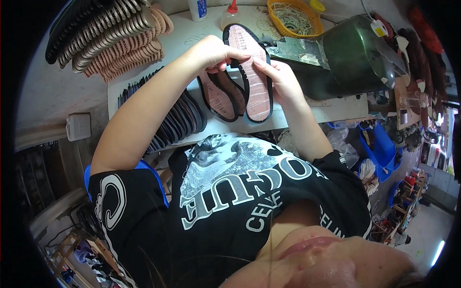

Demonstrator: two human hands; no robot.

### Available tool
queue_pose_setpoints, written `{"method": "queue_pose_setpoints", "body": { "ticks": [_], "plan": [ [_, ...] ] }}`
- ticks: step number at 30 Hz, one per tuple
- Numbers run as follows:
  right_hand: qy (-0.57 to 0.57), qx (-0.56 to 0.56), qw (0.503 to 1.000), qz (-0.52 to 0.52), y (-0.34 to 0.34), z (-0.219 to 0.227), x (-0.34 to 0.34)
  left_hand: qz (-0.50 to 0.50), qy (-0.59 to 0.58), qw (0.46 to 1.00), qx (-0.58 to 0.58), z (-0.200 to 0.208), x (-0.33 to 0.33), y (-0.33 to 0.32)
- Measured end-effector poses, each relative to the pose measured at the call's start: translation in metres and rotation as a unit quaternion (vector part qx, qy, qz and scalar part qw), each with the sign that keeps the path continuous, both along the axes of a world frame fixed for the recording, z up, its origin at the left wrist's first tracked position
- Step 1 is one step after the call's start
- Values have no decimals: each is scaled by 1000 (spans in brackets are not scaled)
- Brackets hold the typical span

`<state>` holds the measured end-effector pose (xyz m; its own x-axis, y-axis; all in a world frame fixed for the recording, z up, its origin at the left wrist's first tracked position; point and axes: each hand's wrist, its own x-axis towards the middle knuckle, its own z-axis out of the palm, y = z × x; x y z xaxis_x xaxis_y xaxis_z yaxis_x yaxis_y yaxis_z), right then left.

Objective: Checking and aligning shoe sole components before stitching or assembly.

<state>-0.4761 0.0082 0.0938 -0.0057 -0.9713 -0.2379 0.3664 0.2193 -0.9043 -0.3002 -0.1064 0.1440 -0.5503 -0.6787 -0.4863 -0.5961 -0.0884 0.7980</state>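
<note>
Fingers (264, 66) of the left hand (212, 52) and right hand (285, 80) pinch opposite edges of a black-edged pink sole (258, 93). Another pink sole (217, 98) lies beside it on the tabletop (175, 47).

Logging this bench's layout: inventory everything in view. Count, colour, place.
table: 1, white, centre
held sole: 1, pink, black rim, over table
other soles: at least 1, pink, black rim, behind held one
dark soles: many, black-grey, table's left
ridged pieces: many, black, bronze, tan, upper left
white bottle: 1, white-blue, top
squeeze bottle: 1, red tip, top
basket: 1, yellow, top
machine: 1, green, right
bin: 1, blue, right
shirt: 1, black-white, worn
left grip: 1, bare, on held sole
right grip: 1, bare, sole's right edge
</note>
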Motion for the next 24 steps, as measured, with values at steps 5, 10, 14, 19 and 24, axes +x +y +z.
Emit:
{"method": "queue_pose_setpoints", "body": {
  "ticks": [5, 10, 14, 19, 24],
  "plan": [
    [15, 37, 989, 143, 38, -19, -22, 41, 7, 999, -7, -13, -5, -3],
    [-28, 80, 986, 146, 67, -11, -5, 80, 28, 996, 10, -14, -2, -10],
    [-80, 56, 995, 28, 60, -3, 22, 59, 11, 998, -1, -16, -2, -27],
    [-119, 49, 990, -51, 45, 1, 28, 41, -57, 997, 18, -10, -8, -56],
    [-124, 38, 986, -102, 21, 5, 40, -18, -141, 976, -162, -7, -16, -92]
  ]
}}
